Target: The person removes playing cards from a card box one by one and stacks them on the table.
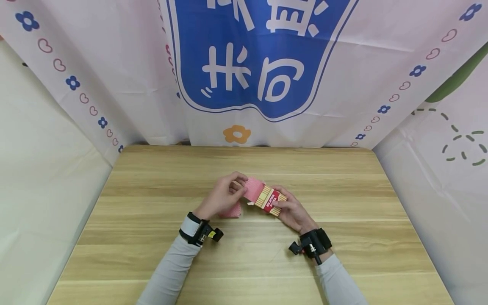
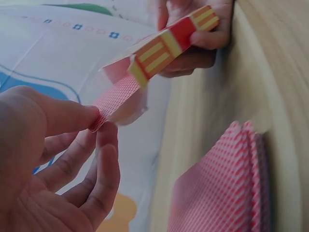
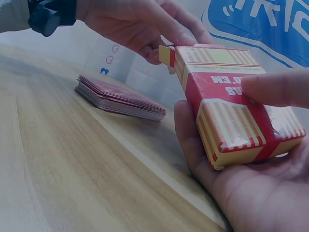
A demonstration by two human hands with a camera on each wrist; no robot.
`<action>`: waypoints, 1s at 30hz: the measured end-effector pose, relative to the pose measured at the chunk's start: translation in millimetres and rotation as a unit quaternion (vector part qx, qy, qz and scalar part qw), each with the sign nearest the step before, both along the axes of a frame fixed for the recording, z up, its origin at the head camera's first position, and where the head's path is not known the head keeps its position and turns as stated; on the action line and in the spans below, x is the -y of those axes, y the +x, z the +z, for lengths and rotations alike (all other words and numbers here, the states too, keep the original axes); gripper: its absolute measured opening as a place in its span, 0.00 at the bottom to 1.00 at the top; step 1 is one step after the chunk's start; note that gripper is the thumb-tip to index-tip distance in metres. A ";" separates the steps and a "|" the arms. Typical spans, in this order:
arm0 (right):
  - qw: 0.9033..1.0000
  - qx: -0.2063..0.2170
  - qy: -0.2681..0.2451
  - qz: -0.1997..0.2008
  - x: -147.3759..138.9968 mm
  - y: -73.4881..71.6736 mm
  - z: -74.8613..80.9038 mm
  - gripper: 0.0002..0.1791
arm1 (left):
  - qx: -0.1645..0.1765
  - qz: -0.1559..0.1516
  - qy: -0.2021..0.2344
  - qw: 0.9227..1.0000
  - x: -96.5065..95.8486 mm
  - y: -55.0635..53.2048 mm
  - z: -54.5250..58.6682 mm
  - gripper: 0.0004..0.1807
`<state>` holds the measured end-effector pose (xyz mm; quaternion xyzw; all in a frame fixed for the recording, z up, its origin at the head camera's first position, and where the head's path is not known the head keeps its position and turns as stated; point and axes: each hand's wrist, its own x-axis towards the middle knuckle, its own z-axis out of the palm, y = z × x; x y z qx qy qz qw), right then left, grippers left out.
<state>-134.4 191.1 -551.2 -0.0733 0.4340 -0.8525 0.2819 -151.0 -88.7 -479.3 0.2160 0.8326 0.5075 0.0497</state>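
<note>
My right hand (image 1: 295,214) holds a red and yellow striped card box (image 1: 270,200) above the table, thumb on its printed face in the right wrist view. The end of the box toward my left hand is open, and its small flaps stick out. Pink-patterned playing cards (image 2: 116,99) poke from that end. My left hand (image 1: 222,195) pinches their outer edge between thumb and fingertips. Below the left hand, a stack of pink-backed cards (image 3: 120,99) lies on the table. How many cards are inside the box is hidden.
The wooden table (image 1: 160,254) runs back to a white cloth (image 1: 152,106) with a blue printed panel. Pale cloth sides stand to the left and right. Each wrist wears a black strap with a small camera (image 1: 314,245).
</note>
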 end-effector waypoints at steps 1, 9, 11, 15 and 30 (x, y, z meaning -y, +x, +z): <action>1.000 0.001 0.001 0.000 -0.1 0.0 0.0 0.28 | 0.000 0.002 0.006 1.000 2.1 -0.5 1.2 0.13; 1.000 0.008 0.004 -0.006 0.3 0.7 1.7 0.27 | -0.010 0.031 0.042 0.999 23.8 -8.0 4.7 0.13; 1.000 0.009 0.004 -0.006 0.0 0.8 1.6 0.28 | -0.011 0.040 0.050 0.998 29.3 -10.2 4.5 0.13; 1.000 0.013 0.006 -0.007 0.2 1.5 2.9 0.29 | 0.003 0.052 0.062 0.997 39.5 -13.7 4.5 0.14; 1.000 0.013 0.001 -0.006 0.1 0.5 0.9 0.28 | 0.041 0.051 -0.027 0.997 60.9 -22.6 -4.4 0.12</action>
